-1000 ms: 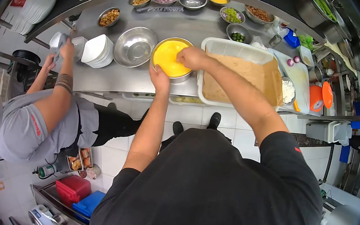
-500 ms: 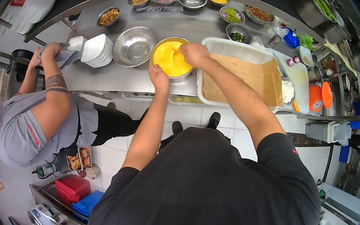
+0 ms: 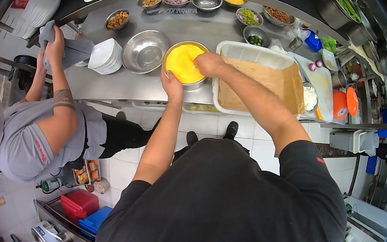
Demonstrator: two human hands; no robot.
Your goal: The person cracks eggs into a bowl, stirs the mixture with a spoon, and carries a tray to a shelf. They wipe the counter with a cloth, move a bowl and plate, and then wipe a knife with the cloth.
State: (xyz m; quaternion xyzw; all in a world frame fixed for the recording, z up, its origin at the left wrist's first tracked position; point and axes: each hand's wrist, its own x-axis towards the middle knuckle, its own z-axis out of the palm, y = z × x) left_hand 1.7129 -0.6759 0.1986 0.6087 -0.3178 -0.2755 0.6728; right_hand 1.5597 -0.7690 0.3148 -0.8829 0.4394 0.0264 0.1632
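Empty steel bowl (image 3: 145, 50) beside stacked white plates (image 3: 106, 55).

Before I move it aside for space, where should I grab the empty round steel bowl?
Probably the empty round steel bowl by its flared rim, near side: the stacked white plates and the yellow-filled steel bowl crowd both flanks.

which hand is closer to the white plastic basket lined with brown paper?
Right. The right hand is over the metal bowl of yellow liquid, right beside the white plastic basket. The left hand grips the bowl's near rim, farther away.

Shiny metal bowl (image 3: 193, 83), plastic basket (image 3: 255, 54)
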